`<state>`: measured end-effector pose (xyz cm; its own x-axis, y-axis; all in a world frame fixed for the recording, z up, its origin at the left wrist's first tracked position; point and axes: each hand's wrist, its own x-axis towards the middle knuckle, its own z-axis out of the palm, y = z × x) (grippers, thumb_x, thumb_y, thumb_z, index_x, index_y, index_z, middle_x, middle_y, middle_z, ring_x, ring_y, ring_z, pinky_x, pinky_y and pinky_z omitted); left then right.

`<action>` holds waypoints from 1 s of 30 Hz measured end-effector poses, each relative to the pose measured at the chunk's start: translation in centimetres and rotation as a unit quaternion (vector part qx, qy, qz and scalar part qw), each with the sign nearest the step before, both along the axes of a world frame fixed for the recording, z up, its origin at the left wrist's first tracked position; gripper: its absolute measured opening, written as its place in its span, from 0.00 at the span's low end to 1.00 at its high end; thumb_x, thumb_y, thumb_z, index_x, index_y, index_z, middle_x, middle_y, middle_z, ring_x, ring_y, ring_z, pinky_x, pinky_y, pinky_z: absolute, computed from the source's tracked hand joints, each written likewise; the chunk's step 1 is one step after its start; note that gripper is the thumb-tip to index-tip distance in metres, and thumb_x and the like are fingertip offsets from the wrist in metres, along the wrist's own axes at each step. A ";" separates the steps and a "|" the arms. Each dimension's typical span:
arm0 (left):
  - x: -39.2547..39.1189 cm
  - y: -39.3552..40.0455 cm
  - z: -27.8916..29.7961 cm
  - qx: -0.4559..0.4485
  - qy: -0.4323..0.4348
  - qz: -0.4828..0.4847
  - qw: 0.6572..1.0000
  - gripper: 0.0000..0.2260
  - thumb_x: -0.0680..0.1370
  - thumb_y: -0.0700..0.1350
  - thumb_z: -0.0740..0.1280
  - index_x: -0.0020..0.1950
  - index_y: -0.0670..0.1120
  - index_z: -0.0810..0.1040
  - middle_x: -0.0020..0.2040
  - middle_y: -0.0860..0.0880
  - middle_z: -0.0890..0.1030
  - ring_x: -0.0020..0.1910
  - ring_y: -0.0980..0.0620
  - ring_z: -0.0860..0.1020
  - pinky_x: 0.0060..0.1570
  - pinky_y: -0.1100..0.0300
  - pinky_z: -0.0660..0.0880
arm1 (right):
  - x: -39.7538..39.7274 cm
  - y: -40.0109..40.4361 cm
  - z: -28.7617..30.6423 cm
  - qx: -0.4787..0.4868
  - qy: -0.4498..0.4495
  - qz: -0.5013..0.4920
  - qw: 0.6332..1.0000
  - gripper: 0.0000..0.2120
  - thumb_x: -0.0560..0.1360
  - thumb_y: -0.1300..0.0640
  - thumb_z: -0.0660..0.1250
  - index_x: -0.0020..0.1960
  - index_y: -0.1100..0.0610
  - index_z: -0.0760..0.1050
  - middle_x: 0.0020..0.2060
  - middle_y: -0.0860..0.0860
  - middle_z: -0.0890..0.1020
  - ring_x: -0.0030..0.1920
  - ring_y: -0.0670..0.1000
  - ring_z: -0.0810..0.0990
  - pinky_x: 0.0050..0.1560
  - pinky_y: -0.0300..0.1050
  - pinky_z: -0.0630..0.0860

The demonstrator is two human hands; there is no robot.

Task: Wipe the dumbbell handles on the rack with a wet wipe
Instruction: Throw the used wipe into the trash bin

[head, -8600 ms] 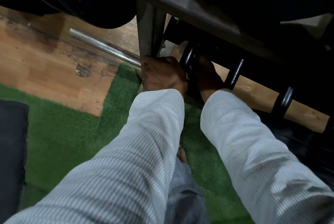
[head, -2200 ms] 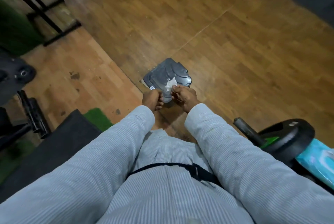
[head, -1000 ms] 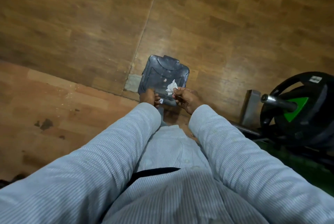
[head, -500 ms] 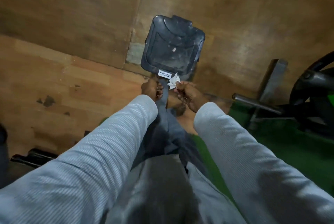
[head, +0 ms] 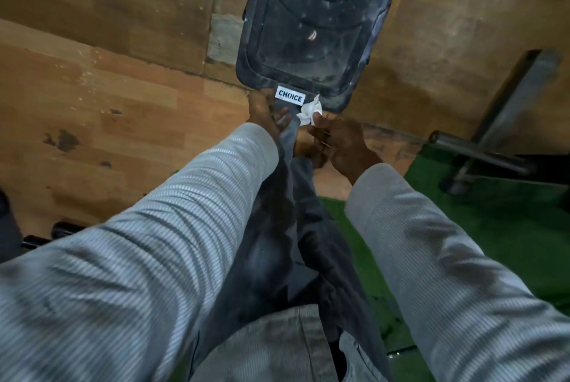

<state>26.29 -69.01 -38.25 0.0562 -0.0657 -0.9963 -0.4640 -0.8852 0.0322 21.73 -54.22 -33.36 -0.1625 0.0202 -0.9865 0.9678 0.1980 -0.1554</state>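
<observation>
My right hand [head: 336, 141] pinches a crumpled white wet wipe [head: 310, 111] at the near edge of a dusty dark grey plastic bin lid [head: 311, 20] with a white "CHOICE" label [head: 290, 97]. My left hand [head: 266, 113] sits just left of the label, its fingers curled on the lid's near edge. The two hands are almost touching. No dumbbell rack is in view; only dark dumbbell parts [head: 46, 235] show at the lower left edge.
The bin stands on a wooden floor [head: 108, 97]. A steel bar [head: 475, 151] and an upright metal post [head: 521, 94] stand to the right on green turf [head: 493, 221]. My legs fill the lower middle of the view.
I have turned away from the rack to the bin on the floor. In the last second the bin has come closer and larger, and both hands stay at its near edge with the wipe.
</observation>
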 end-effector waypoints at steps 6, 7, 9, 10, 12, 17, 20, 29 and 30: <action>-1.5 -0.6 0.9 0.013 -0.016 0.091 0.996 0.17 0.78 0.41 0.65 0.65 0.38 0.78 0.65 0.41 0.81 0.56 0.45 0.81 0.62 0.55 0.77 | 0.7 -0.2 0.6 0.005 -0.011 -0.015 1.000 0.06 0.80 0.62 0.69 0.45 0.59 0.79 0.37 0.54 0.82 0.35 0.49 0.79 0.26 0.37 0.76; -1.5 -0.6 1.1 0.012 -0.018 0.098 0.995 0.15 0.78 0.42 0.65 0.63 0.40 0.78 0.62 0.43 0.83 0.55 0.46 0.80 0.60 0.56 0.76 | 0.8 -0.2 0.8 0.005 -0.013 -0.012 1.000 0.07 0.81 0.63 0.69 0.44 0.59 0.78 0.36 0.54 0.81 0.35 0.50 0.78 0.25 0.36 0.75; -1.8 -0.5 1.5 0.011 -0.008 0.098 0.995 0.06 0.78 0.42 0.64 0.53 0.43 0.77 0.56 0.45 0.84 0.52 0.48 0.79 0.59 0.57 0.75 | 1.1 -0.2 1.0 0.006 -0.014 -0.001 1.000 0.07 0.81 0.63 0.69 0.43 0.58 0.78 0.37 0.54 0.81 0.36 0.50 0.78 0.25 0.36 0.74; -2.0 -0.5 1.5 0.012 -0.013 0.094 0.995 0.03 0.79 0.42 0.64 0.49 0.43 0.77 0.52 0.45 0.84 0.47 0.49 0.81 0.56 0.58 0.76 | 1.2 -0.1 1.0 0.008 -0.015 0.003 1.000 0.06 0.80 0.62 0.69 0.44 0.58 0.78 0.37 0.54 0.82 0.36 0.49 0.79 0.26 0.37 0.73; -2.3 -0.7 0.7 0.002 -0.028 0.071 0.997 0.09 0.79 0.41 0.63 0.41 0.40 0.76 0.38 0.44 0.81 0.32 0.51 0.79 0.41 0.64 0.77 | 1.5 0.3 0.6 0.017 -0.017 -0.005 1.000 0.04 0.79 0.62 0.71 0.46 0.58 0.79 0.38 0.54 0.83 0.36 0.47 0.82 0.27 0.38 0.73; -2.1 -1.4 -0.7 0.010 -0.043 0.076 0.996 0.09 0.77 0.39 0.64 0.56 0.39 0.76 0.57 0.41 0.81 0.47 0.47 0.80 0.49 0.57 0.80 | 1.3 0.5 0.1 0.019 -0.017 -0.016 1.000 0.08 0.79 0.63 0.71 0.42 0.57 0.77 0.32 0.51 0.83 0.33 0.46 0.82 0.28 0.38 0.72; -1.6 -1.3 -0.1 0.010 -0.026 0.105 0.994 0.05 0.77 0.38 0.62 0.48 0.39 0.77 0.45 0.42 0.81 0.36 0.49 0.78 0.48 0.59 0.76 | 0.9 0.1 0.2 0.007 -0.022 -0.019 1.000 0.09 0.81 0.62 0.69 0.42 0.56 0.77 0.36 0.51 0.82 0.33 0.45 0.81 0.31 0.41 0.72; -6.9 -1.8 6.6 -0.064 0.171 0.091 0.979 0.13 0.75 0.48 0.75 0.53 0.42 0.81 0.47 0.44 0.82 0.42 0.47 0.81 0.47 0.55 0.81 | 0.8 -0.5 0.6 0.005 -0.007 -0.046 0.999 0.22 0.83 0.60 0.66 0.30 0.58 0.71 0.20 0.46 0.74 0.18 0.43 0.71 0.25 0.40 0.67; -7.0 -1.9 7.1 -0.071 0.179 0.083 0.978 0.19 0.74 0.54 0.76 0.56 0.42 0.82 0.47 0.45 0.82 0.39 0.49 0.80 0.43 0.56 0.79 | 0.4 -0.6 1.1 -0.002 0.000 -0.080 0.997 0.16 0.82 0.60 0.67 0.35 0.59 0.75 0.25 0.48 0.79 0.22 0.42 0.77 0.27 0.39 0.72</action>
<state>19.32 -70.92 -31.15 -0.2724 -0.2233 -0.9359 -0.2520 -0.9222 0.2933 22.10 -54.83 -32.24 -0.1581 0.0423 -0.9865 0.9868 0.0414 -0.1564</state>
